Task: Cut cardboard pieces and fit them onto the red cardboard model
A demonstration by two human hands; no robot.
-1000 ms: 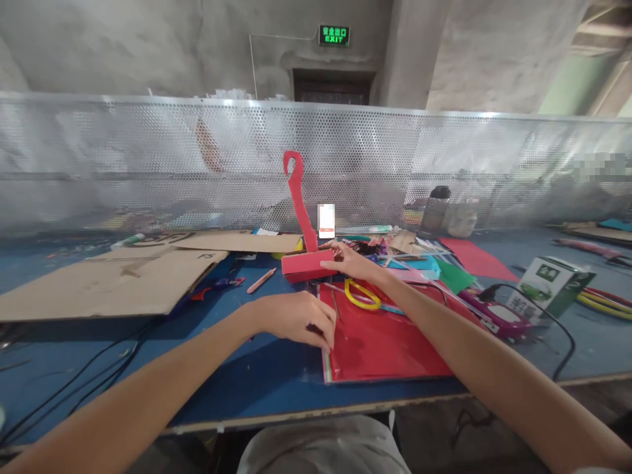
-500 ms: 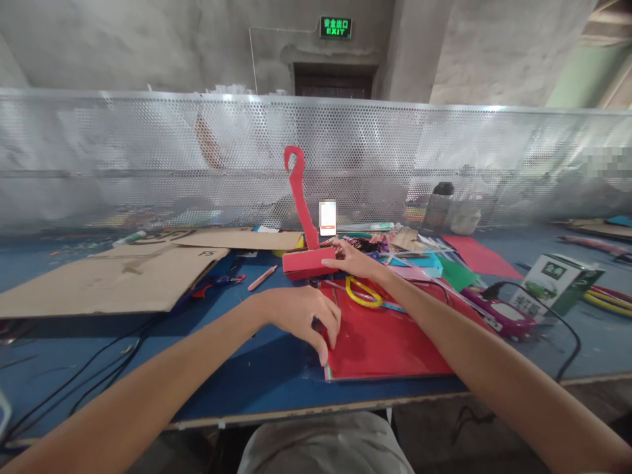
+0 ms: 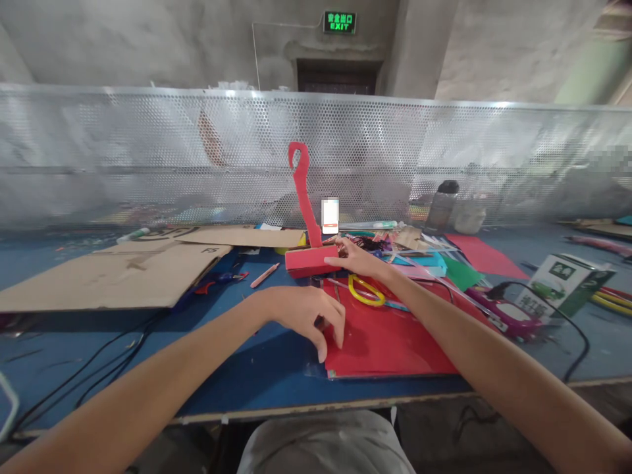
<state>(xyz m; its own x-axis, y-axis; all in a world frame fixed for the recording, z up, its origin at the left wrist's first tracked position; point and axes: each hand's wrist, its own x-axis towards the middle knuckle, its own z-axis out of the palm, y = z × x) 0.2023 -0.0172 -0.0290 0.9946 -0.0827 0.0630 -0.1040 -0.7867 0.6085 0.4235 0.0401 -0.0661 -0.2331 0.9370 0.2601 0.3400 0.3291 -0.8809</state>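
My right hand [image 3: 359,258] holds the right end of a small red box [image 3: 309,261], thumb on its front and fingers behind. From the box rises a tall red cut-out strip [image 3: 305,197], leaning slightly left, with a curled hook at its top. My left hand [image 3: 309,317] hovers at the left edge of a stack of red sheets [image 3: 390,342] in a clear sleeve. Its fingers are bent, thumb and fingertips apart, with nothing visible between them. A yellow-handled pair of scissors [image 3: 366,291] lies on the red stack, between my hands.
Cardboard sheets [image 3: 123,270] cover the left of the blue table [image 3: 232,375]. A pink pen [image 3: 264,275] lies before the box. To the right are a magenta glue gun [image 3: 508,313], a milk carton [image 3: 557,286] and a black cable. A phone [image 3: 330,217] and a bottle [image 3: 442,205] stand behind.
The view has shifted slightly. The red box's front has turned a little in my right hand. My left thumb and fingers have spread slightly at the red stack's edge.
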